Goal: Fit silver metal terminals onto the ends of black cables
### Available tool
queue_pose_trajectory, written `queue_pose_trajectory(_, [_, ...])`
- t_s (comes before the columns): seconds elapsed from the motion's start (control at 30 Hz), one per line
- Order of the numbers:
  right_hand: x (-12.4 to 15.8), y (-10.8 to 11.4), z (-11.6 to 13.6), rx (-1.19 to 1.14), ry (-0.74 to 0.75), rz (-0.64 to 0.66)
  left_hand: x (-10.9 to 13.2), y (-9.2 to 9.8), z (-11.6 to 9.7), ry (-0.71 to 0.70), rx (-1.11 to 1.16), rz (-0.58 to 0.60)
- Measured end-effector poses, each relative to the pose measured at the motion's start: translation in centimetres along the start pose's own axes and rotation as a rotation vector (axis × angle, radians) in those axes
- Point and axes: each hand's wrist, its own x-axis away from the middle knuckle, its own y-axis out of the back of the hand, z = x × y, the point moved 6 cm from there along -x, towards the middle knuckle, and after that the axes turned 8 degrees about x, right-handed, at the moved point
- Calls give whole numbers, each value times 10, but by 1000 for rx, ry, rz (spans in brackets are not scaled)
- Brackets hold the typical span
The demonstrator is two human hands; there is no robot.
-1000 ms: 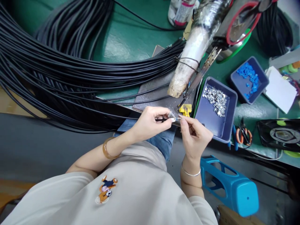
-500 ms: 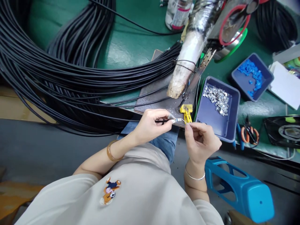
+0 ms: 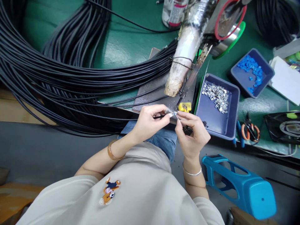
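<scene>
My left hand (image 3: 151,122) is closed in a pinch around the end of a black cable (image 3: 131,119). A small silvery connector (image 3: 173,114) pokes out past its fingertips. Close against it on the right is my right hand (image 3: 193,132), its forefinger at the connector's tip. From the connector a thin pale wire (image 3: 177,118) runs down to the right thumb and seems pinched there; the fingertips partly hide it. Just beyond the fingers lies a yellow tool (image 3: 184,107), partly covered by the right hand.
Black cable coils (image 3: 93,72) fill the left. A wrapped, pale cylinder (image 3: 180,65) overhangs the work board (image 3: 152,93). On the right stand a tray of metal pieces (image 3: 213,125), a tray of blue pieces (image 3: 261,89) and orange-handled pliers (image 3: 250,132). Below is a blue stool (image 3: 260,193).
My right hand has moved left and slightly up, so its fingers now meet the connector. The thin wire, which stretched straight to the right, now bends downward. My left hand keeps its grip.
</scene>
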Motion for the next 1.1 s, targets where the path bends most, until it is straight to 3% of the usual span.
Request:
queue_pose_trajectory(0.53, [-9,-3,-7,-73,-82,-28,-11,-2,-1,42,67,-13])
queue_pose_trajectory(1.1, [-13,0,-2,-66,-16,-21,-11,-1,-4,54,102,-6])
